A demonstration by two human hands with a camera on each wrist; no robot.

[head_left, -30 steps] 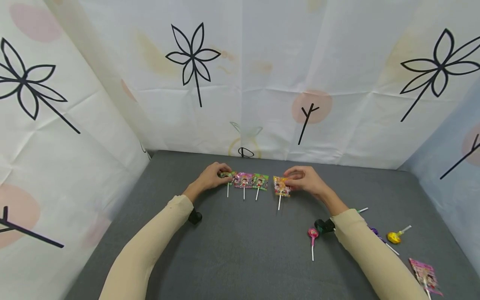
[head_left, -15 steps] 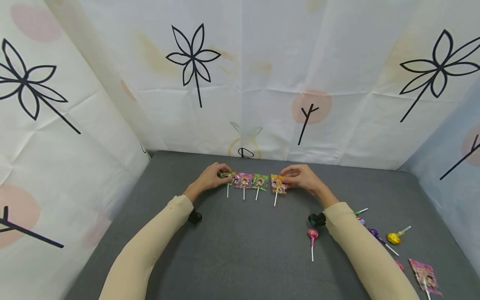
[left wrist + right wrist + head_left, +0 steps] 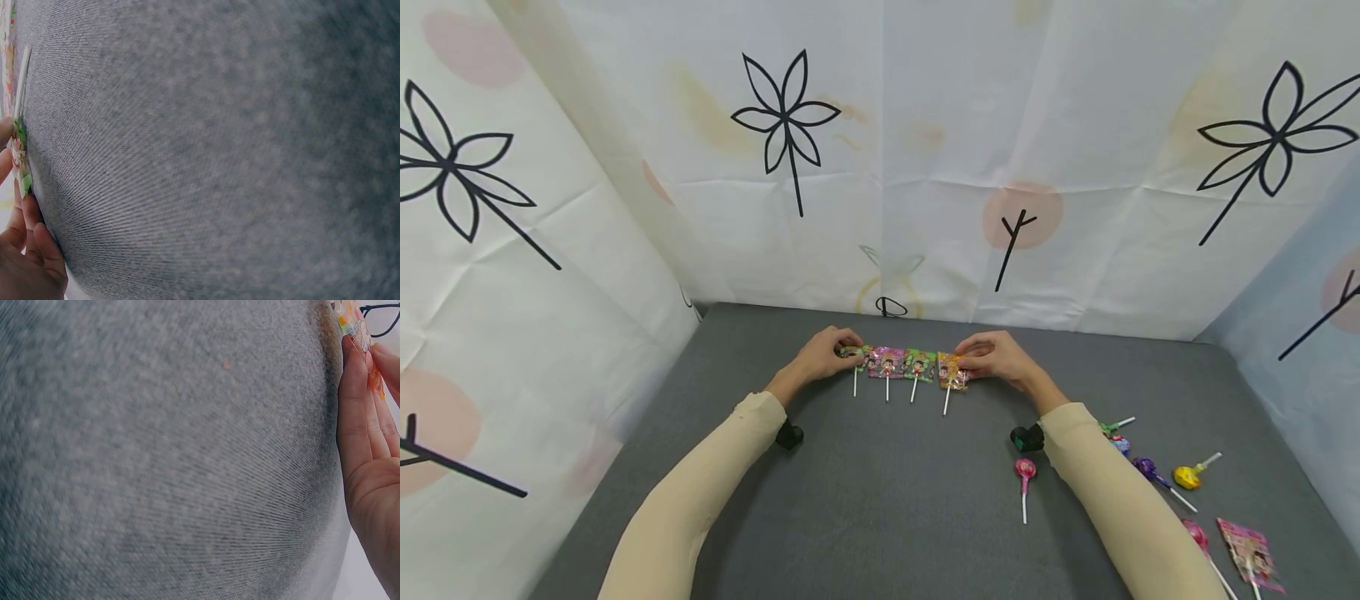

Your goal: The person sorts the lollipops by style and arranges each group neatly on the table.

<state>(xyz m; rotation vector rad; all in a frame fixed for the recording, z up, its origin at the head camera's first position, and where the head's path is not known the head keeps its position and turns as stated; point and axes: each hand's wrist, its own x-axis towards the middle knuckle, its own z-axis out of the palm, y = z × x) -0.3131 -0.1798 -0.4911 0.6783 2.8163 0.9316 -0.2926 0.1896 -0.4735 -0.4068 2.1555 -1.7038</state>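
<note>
Four flat-wrapped lollipops form a row near the table's far edge. My left hand [image 3: 822,355] pinches the leftmost, a green-wrapped lollipop [image 3: 22,164], whose white stick points toward me. Beside it lie a pink-wrapped lollipop [image 3: 887,363] and a second green-wrapped lollipop [image 3: 919,365], neither one held. At the row's right end, my right hand [image 3: 1000,362] pinches an orange-wrapped lollipop [image 3: 951,372] by its right side, its stick tilted slightly left. The fingers and thumb on its wrapper show at the edge of the right wrist view.
A round pink lollipop [image 3: 1025,469] lies below my right wrist. Further right are a purple lollipop [image 3: 1145,468], a yellow lollipop [image 3: 1187,477], a flat pink packet lollipop [image 3: 1249,550] and others partly under my right sleeve [image 3: 1112,492]. Patterned cloth [image 3: 925,167] hangs behind the grey table [image 3: 880,500].
My right hand has slid left with the orange-wrapped lollipop, bringing it up beside the second green one. The left hand has stayed in place on the leftmost lollipop.
</note>
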